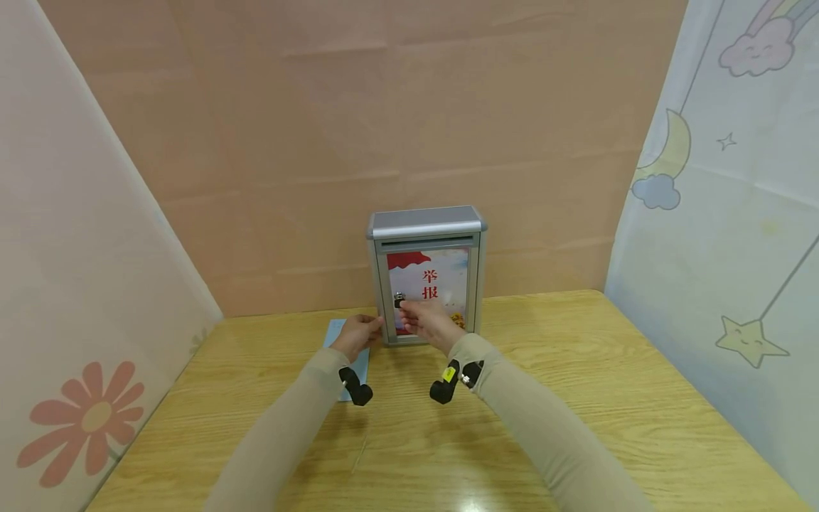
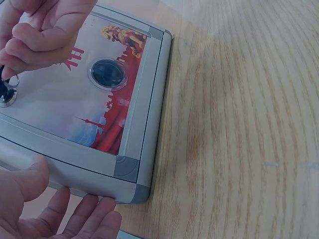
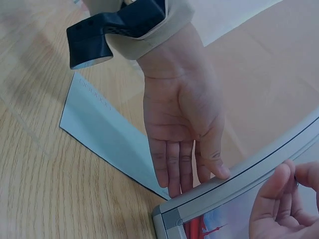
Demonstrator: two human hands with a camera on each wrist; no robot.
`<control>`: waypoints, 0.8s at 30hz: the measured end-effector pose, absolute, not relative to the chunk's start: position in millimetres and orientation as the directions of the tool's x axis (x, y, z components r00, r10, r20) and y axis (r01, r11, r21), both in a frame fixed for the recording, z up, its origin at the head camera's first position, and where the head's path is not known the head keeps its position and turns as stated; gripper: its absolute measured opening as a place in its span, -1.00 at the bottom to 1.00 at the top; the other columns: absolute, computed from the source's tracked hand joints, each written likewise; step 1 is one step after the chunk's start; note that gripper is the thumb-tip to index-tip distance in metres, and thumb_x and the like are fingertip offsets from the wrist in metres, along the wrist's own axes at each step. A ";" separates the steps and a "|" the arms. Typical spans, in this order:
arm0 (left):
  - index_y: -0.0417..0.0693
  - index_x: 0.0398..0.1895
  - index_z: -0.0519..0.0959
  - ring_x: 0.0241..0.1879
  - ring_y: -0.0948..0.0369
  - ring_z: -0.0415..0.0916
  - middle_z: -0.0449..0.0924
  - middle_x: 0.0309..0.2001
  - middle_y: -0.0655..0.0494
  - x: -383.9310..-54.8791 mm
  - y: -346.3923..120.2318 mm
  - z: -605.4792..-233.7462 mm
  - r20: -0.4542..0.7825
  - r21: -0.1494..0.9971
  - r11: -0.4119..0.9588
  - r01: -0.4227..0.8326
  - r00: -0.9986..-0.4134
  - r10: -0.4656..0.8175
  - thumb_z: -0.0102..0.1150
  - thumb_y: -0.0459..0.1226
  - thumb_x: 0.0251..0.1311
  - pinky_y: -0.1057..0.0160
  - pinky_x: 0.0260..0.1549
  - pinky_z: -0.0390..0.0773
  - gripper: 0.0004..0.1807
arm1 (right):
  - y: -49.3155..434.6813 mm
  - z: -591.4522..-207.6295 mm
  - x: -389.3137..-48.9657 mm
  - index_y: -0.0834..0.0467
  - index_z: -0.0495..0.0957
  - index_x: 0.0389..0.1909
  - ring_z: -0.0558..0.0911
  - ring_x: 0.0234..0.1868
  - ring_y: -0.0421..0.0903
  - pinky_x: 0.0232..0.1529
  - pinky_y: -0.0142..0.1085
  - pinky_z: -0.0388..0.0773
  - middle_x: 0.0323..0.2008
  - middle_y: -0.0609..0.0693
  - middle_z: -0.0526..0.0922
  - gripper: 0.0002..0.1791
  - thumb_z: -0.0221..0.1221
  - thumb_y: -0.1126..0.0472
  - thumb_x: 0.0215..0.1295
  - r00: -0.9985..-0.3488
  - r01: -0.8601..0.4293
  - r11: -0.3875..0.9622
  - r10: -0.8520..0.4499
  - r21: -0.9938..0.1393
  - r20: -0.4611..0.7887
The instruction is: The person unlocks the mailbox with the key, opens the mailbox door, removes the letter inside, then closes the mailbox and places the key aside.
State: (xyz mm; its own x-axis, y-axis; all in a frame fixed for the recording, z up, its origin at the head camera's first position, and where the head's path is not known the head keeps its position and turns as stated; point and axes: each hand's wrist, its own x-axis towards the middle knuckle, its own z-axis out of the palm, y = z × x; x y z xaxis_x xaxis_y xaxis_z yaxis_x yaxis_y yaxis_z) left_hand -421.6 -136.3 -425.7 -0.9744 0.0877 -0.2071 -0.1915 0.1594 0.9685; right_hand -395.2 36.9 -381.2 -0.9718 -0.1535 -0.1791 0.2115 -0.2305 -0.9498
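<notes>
A grey metal letter box (image 1: 427, 226) with a slot near its top and a poster with red characters on its front stands upright on the table. My right hand (image 1: 432, 324) pinches a black-headed key (image 1: 398, 304) at the silver lock (image 2: 7, 99) on the box's front left. Part of the key is hidden by the fingertips. At the box's lower left side, my left hand (image 3: 184, 114) rests with straight fingers along the side wall and the thumb at the front edge. A pale blue envelope (image 3: 102, 124) lies flat beneath the left hand and wrist.
The wooden table (image 1: 563, 370) reaches back to a tan cloth backdrop (image 1: 281, 142). White printed panels rise on both sides, a flower (image 1: 96, 418) on the left and a star (image 1: 751, 341) on the right. Black camera mounts sit on both wrists.
</notes>
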 end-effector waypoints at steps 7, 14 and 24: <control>-0.44 0.25 0.31 0.08 -0.12 0.48 0.50 0.01 -0.27 -418.6 -134.7 -423.3 -0.207 0.967 0.170 -0.190 -0.974 0.088 0.06 -0.19 0.40 -0.06 0.20 0.42 -0.47 | 35.1 -382.0 -395.0 0.41 0.49 -0.12 0.41 -0.56 -0.24 -0.51 -0.47 0.40 -0.51 -0.03 0.49 -0.76 0.03 0.27 0.45 -0.980 0.170 -0.198 -0.142 -0.965 -0.143; -0.46 0.26 0.29 0.13 -0.17 0.45 0.46 0.09 -0.35 -418.8 -134.3 -424.0 -0.198 0.968 0.178 -0.179 -0.975 0.097 0.05 -0.18 0.41 -0.08 0.21 0.40 -0.44 | 34.8 -382.2 -393.8 0.33 0.49 -0.22 0.43 -0.54 -0.22 -0.49 -0.44 0.42 -0.52 -0.01 0.50 -0.83 0.02 0.28 0.45 -0.979 0.172 -0.227 -0.144 -0.958 -0.142; -0.44 0.28 0.28 0.15 -0.15 0.44 0.45 0.11 -0.33 -420.4 -134.0 -425.9 -0.201 0.970 0.159 -0.185 -0.976 0.089 0.05 -0.19 0.41 -0.04 0.22 0.41 -0.45 | 34.1 -383.9 -386.8 0.40 0.49 -0.16 0.43 -0.56 -0.23 -0.44 -0.42 0.44 -0.55 -0.05 0.50 -0.76 0.07 0.24 0.43 -0.974 0.179 -0.114 -0.160 -0.977 -0.159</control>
State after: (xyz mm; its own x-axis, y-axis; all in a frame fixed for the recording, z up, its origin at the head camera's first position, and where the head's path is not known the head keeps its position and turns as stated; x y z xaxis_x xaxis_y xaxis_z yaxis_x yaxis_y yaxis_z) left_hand -420.4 -134.0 -425.9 -0.9756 0.0894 -0.2005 -0.1847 0.1591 0.9698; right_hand -386.8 34.1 -383.9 -0.9742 -0.1600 -0.1594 0.1786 -0.1136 -0.9773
